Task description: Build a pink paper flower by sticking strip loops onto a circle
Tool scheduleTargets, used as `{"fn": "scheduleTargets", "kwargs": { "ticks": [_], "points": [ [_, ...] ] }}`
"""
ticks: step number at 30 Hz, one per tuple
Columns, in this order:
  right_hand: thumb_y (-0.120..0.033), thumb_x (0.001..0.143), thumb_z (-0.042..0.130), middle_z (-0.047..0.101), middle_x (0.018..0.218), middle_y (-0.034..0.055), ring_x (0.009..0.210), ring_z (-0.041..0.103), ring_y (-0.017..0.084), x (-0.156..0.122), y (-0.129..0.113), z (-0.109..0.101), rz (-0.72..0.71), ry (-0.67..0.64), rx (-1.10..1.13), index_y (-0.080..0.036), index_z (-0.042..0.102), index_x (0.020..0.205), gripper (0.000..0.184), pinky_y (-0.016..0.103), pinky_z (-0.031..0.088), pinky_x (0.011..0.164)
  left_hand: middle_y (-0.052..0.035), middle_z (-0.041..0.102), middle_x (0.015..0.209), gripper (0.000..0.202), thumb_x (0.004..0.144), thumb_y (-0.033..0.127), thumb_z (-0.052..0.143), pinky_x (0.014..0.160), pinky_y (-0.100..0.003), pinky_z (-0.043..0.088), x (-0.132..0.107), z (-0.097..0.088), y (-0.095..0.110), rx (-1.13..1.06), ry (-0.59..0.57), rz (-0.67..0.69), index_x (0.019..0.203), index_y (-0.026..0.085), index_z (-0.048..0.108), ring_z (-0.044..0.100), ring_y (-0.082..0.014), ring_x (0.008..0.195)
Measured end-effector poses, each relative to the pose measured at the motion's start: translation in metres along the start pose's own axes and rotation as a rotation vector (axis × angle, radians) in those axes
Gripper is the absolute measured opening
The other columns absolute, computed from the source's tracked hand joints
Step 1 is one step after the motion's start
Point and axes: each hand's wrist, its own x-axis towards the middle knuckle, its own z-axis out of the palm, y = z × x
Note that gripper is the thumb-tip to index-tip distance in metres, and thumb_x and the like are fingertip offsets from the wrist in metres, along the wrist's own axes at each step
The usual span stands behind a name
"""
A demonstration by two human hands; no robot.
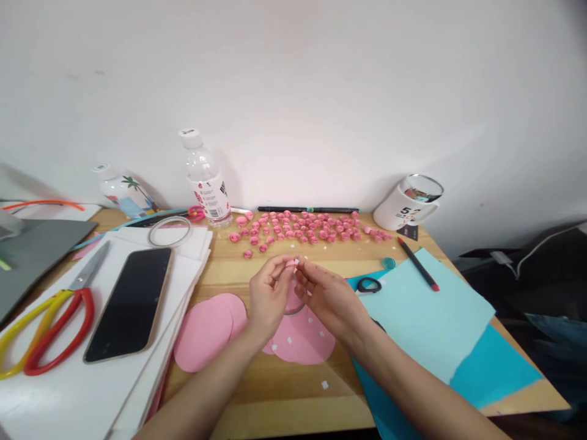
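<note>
Above the pink paper circles, my left hand [268, 296] pinches a small curled piece of pink paper [290, 264] between thumb and fingertips. A tiny white square [296, 261] shows at its end. My right hand [330, 299] meets it from the other side, thumb and fingers closed close to that white square; whether they grip the square or the paper is hidden. Beneath the hands lie pink paper circles [307, 342] with several white bits on them and a tape ring [293, 313], partly covered. More pink circles [204, 336] overlap beside my left wrist.
Many rolled pink paper flowers [316, 227] spread along the back, before a black pen [307, 209]. Left are a bottle [208, 183], phone [132, 302], scissors [59, 324] and white paper [59, 403]. Right are blue sheets [426, 324], a pencil [418, 264] and a mug [398, 208].
</note>
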Motion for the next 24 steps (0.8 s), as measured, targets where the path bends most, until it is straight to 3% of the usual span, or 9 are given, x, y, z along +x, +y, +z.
{"fn": "scheduleTargets", "kwargs": {
  "ticks": [11,20,24],
  "points": [
    [-0.025,0.065,0.072,0.067,0.090,0.0031,0.087,0.057,0.015,-0.001,0.005,0.003,0.012,-0.032,0.067,-0.020,0.069,0.071,0.009,0.025,0.044,0.071,-0.0054,0.071,0.096,0.016,0.078,0.027,0.061,0.082,-0.026,0.050,-0.002,0.001,0.004,-0.073,0.029,-0.040,0.090,0.017,0.062,0.066,-0.0175,0.091],
    [-0.020,0.060,0.077,0.066,0.076,-0.0024,0.073,0.057,0.008,0.002,0.011,0.008,0.019,-0.007,0.180,-0.018,0.067,0.066,0.012,0.020,0.044,0.072,-0.0037,0.070,0.098,0.016,0.080,0.026,0.059,0.082,-0.025,0.051,-0.006,0.001,0.002,0.017,0.029,0.032,0.093,0.019,0.063,0.065,-0.0167,0.094],
    [-0.022,0.059,0.077,0.066,0.074,-0.0024,0.071,0.058,0.009,0.005,0.014,0.011,-0.007,-0.023,0.163,-0.018,0.066,0.066,0.014,0.022,0.044,0.071,-0.0033,0.069,0.103,0.018,0.081,0.028,0.057,0.092,-0.030,0.047,-0.010,0.000,-0.005,0.122,0.042,0.104,0.096,0.021,0.064,0.061,-0.0195,0.103]
  ]
}}
